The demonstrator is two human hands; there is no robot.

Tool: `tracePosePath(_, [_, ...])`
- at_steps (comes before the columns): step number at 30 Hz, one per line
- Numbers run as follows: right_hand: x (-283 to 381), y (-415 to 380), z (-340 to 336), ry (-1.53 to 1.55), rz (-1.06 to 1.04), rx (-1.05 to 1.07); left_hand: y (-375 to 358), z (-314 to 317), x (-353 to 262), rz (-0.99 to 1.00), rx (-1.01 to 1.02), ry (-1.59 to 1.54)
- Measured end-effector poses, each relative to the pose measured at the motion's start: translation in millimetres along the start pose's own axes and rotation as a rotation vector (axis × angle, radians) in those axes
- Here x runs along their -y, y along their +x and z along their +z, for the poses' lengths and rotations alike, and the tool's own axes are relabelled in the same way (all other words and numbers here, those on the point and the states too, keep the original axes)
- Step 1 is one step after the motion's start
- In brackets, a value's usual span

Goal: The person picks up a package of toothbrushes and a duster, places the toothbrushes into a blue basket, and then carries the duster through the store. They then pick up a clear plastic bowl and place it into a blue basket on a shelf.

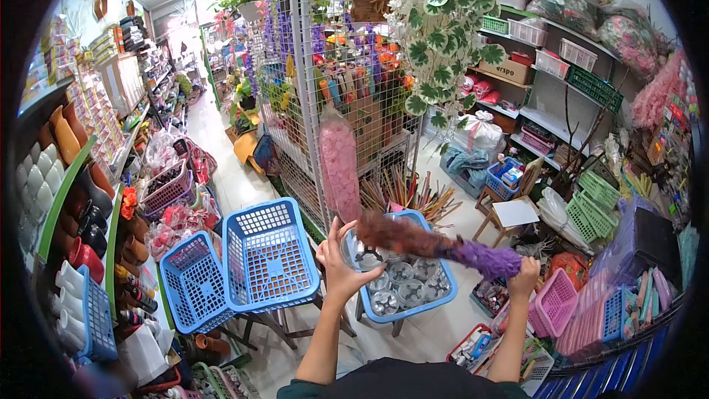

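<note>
My left hand [341,264] is curled round a clear glass vessel [363,253], with thumb and fingers on its sides. In my right hand [523,278] is a fluffy duster [443,245], purple near the hand and brown toward the far end. The duster's brown end lies against or just in front of the glass; contact is hard to tell. Below both sits a blue basket [410,315] with several clear glass vessels [413,292] in it. The duster covers part of the basket and its contents.
Two blue plastic baskets [235,299] stand on low supports at left. A wire mesh rack [295,66] with flowers rises ahead, a bag of pink petals [340,162] hanging on it. Shelves of vases [70,129] line the left; pink baskets [555,299] and a small chair [517,213] are at right.
</note>
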State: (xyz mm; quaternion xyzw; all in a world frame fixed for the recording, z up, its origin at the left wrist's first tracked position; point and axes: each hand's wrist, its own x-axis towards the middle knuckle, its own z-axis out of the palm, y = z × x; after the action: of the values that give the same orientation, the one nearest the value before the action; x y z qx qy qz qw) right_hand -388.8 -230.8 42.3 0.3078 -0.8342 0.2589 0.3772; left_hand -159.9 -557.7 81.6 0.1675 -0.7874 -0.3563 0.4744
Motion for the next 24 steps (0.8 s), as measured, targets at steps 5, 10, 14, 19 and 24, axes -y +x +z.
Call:
tracePosePath(5, [10.8, -5.8, 9.2, 0.102, -0.128, 0.025, -1.6, 9.4, 10.2, 0.073, 0.086, 0.007])
tracePosePath(10, [-13.8, -16.0, 13.3, -0.030, -0.004, 0.006, -3.6, 17.7, 19.2, -0.020, 0.101, 0.083])
tracePosePath(14, [-8.8, -41.3, 38.0, 0.023, 0.057, 0.106, -13.1, 47.0, 46.2, -0.056, 0.145, -0.068])
tracePosePath(19, [-27.9, -72.6, 49.9, 0.059, 0.114, 0.223, -12.1, 57.6, 64.0, -0.111, 0.200, 0.071])
tracePosePath(24, [-20.5, -90.6, 64.8, 0.062, 0.175, 0.305, -33.9, 90.5, 81.4, -0.199, 0.219, 0.054])
